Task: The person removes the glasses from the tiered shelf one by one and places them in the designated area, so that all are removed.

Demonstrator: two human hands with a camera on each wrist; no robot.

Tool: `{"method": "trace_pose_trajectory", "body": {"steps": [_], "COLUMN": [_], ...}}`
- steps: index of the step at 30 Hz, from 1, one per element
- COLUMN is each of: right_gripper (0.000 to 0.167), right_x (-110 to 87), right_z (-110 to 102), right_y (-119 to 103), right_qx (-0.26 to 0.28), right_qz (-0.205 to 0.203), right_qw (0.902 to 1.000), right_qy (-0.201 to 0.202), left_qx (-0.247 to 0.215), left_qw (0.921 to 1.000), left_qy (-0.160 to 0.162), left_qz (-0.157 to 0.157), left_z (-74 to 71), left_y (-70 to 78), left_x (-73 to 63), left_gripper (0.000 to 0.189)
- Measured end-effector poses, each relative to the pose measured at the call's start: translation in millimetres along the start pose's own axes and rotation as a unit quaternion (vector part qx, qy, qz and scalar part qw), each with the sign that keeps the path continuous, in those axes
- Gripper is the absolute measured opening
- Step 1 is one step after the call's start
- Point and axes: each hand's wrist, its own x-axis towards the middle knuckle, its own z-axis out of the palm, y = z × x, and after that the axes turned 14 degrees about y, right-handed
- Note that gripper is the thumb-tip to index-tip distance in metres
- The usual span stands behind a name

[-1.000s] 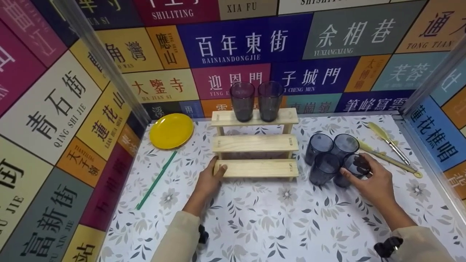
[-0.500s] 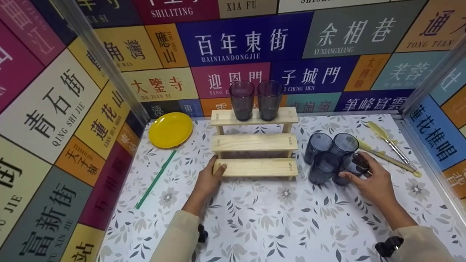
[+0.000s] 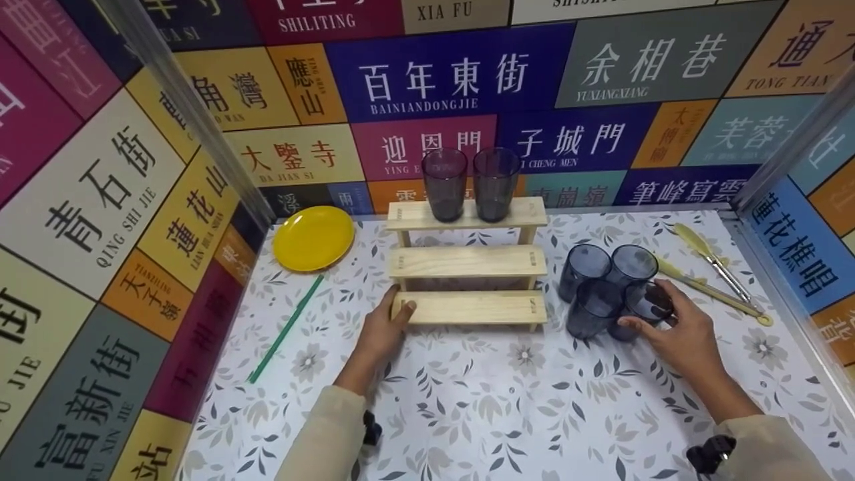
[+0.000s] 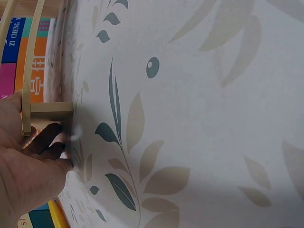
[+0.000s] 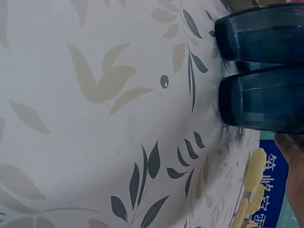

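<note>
My left hand (image 3: 384, 327) grips the left end of the lowest step of a three-tier wooden rack (image 3: 471, 308). Its thumb lies on the board; in the left wrist view, the other fingers reach beneath it. To the right of the rack, my right hand (image 3: 688, 337) holds a dark tinted glass (image 3: 644, 304), thumb on the near side and fingers around the far side. This glass stands upright, close against a cluster of similar glasses (image 3: 593, 312). In the right wrist view, the held glass (image 5: 266, 99) sits base-down on the patterned cloth.
Two more tinted glasses (image 3: 445, 190) stand on the rack's top step. A yellow plate (image 3: 314, 239) and a green stick (image 3: 286, 331) lie to the left. Yellow-tipped tongs (image 3: 715, 257) lie at the right, behind the held glass. Printed panels (image 3: 441, 73) wall in the table's back and sides.
My right hand and the glass in it have shifted slightly left, nearer the other glasses. My left hand keeps its place on the rack.
</note>
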Motion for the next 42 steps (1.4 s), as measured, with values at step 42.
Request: {"method": "trace_pose_trajectory", "body": {"steps": [42], "right_gripper": [0.074], "right_x": [43.7], "right_z": [-14], "right_y": [-34], "right_qx": [0.062], "right_qz": [-0.111], "right_qw": [0.9883], "right_qy": [0.084], "left_qx": [-0.018], "left_qw": [0.9996], "left_qy": [-0.009], "left_qz": [-0.021], "left_z": [1.5], "left_y": [0.2], "left_x": [1.2], "left_gripper": [0.080]}}
